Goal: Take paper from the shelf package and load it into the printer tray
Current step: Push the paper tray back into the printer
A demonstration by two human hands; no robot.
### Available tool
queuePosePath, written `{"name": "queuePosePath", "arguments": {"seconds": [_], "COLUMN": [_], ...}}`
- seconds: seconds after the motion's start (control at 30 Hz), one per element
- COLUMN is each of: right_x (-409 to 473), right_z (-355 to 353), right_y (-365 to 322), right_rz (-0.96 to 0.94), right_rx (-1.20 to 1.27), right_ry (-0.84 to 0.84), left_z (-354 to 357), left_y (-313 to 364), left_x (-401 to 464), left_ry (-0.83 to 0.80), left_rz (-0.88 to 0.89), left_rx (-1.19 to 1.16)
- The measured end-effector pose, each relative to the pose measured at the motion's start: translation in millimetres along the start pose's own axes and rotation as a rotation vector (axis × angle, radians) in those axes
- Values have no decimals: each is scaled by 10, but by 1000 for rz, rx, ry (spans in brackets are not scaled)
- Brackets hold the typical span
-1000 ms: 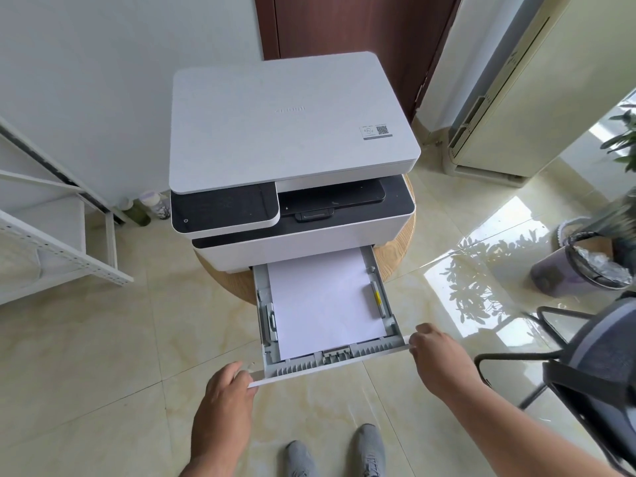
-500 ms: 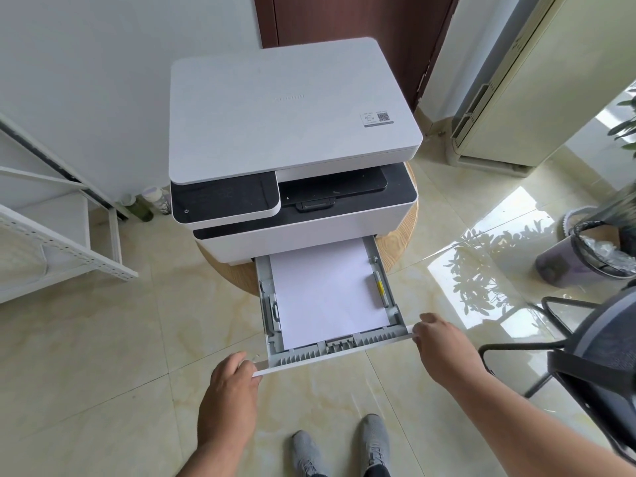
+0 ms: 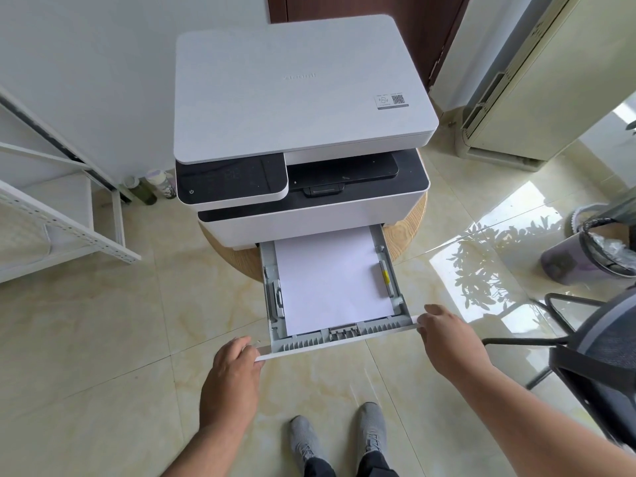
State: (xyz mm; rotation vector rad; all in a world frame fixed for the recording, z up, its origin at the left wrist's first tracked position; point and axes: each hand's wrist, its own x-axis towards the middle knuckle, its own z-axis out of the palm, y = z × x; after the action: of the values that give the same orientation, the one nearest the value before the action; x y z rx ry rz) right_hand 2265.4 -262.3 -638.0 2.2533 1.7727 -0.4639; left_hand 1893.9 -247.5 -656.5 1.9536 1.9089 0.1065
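Head view: the tray [image 3: 402,309] is being held out of the printer [image 3: 303,98], partly open, with white paper [image 3: 332,284] lying flat inside it. Its front panel is being gripped at the left end by the left hand [image 3: 234,368] and at the right end by the right hand [image 3: 447,342], fingers closed on its edges.

Bare forearms, no sleeves in view, no rings or watch on left hand [image 3: 231,375] or right hand [image 3: 447,342]. Grey knit sneakers [image 3: 339,437] at 6 o'clock, light laces. Dark trouser cuffs [image 3: 318,467] above the sneakers.
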Motion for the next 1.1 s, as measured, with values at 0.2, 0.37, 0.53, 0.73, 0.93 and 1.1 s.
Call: {"name": "queuePosePath", "arguments": {"seconds": [0.2, 0.37, 0.53, 0.73, 0.93, 1.1], "right_x": [199, 247, 280, 249, 271, 303], "right_z": [-170, -213, -237, -292, -316, -317], "right_y": [-66, -155, -159, -155, -114, -40], "right_rz": [-7, 33, 92, 110, 171, 161], "right_rx": [30, 63, 129, 213, 343, 390], "right_ry": [49, -1, -48, -28, -38, -68], "left_z": [-94, -137, -109, -59, -89, -124], "left_y": [6, -17, -31, -79, 65, 185], "left_x": [257, 367, 409, 409, 377, 363], "left_ry": [59, 35, 4, 26, 42, 46], "left_rz": [31, 21, -16, -160, -355, -412], "left_rx": [-11, 36, 12, -152, -238, -225]}}
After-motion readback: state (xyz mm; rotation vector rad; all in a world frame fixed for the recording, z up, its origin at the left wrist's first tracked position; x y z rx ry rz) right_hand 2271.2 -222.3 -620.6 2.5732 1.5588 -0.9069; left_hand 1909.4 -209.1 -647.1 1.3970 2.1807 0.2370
